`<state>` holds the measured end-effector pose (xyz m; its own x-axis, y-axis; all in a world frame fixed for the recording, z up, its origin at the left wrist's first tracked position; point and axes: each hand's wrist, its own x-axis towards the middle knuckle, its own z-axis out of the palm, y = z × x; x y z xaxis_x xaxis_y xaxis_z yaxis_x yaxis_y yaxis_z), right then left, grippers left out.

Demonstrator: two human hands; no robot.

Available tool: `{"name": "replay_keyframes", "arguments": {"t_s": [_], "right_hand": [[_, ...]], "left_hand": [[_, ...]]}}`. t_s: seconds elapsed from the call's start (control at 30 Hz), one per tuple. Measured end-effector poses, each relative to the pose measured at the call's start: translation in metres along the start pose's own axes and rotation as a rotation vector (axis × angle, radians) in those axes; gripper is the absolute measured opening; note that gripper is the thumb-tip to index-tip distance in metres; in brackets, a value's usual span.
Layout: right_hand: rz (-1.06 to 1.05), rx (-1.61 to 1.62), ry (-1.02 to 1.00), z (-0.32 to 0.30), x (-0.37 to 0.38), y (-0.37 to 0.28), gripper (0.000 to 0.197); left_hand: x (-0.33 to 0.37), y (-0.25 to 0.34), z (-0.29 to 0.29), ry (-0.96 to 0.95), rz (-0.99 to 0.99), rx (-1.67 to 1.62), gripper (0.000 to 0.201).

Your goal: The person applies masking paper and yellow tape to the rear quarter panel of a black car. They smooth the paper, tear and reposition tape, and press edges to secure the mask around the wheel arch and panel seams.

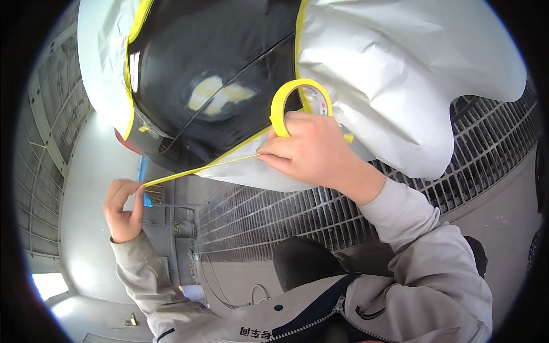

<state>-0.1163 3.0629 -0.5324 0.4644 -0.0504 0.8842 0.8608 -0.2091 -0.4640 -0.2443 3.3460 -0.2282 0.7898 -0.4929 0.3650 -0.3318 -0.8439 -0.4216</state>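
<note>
A strip of yellow masking tape [229, 161] is stretched between my two hands, below the lower edge of a black car panel [171, 51]. My left hand [123, 208] pinches the strip's left end between thumb and fingers. My right hand [317, 148] pinches the other end and also carries the yellow tape roll [277, 112], its ring standing up above the knuckles. On the dark panel is a pale sanded patch [220, 96], crossed by a seam. White masking sheets [377, 68] are taped along the panel's edges with yellow tape.
A metal floor grating [269, 220] runs beneath the car, from centre to right. A ribbed wall [43, 143] stands at far left. Blue tape [147, 200] shows behind my left hand. A hose [211, 280] lies on the floor, near my bent knee [303, 263].
</note>
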Motion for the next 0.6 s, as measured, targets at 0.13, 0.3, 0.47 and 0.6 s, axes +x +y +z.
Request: {"name": "replay_keyframes", "arguments": {"t_s": [0.13, 0.3, 0.47, 0.6], "right_hand": [[-0.001, -0.121, -0.083, -0.032, 0.010, 0.007, 0.012], [0.077, -0.049, -0.109, -0.060, 0.010, 0.017, 0.010], [0.108, 0.066, -0.083, -0.095, 0.019, 0.024, 0.009], [0.035, 0.023, -0.091, -0.114, 0.025, 0.020, 0.012]], "left_hand": [[-0.038, -0.069, -0.032, -0.021, -0.205, -0.128, 0.003], [-0.073, -0.112, -0.031, -0.276, -0.651, -0.432, 0.014], [-0.069, -0.076, 0.012, -0.661, -1.000, -0.582, 0.036], [-0.034, -0.012, 0.043, -0.589, -0.744, -0.014, 0.040]]}}
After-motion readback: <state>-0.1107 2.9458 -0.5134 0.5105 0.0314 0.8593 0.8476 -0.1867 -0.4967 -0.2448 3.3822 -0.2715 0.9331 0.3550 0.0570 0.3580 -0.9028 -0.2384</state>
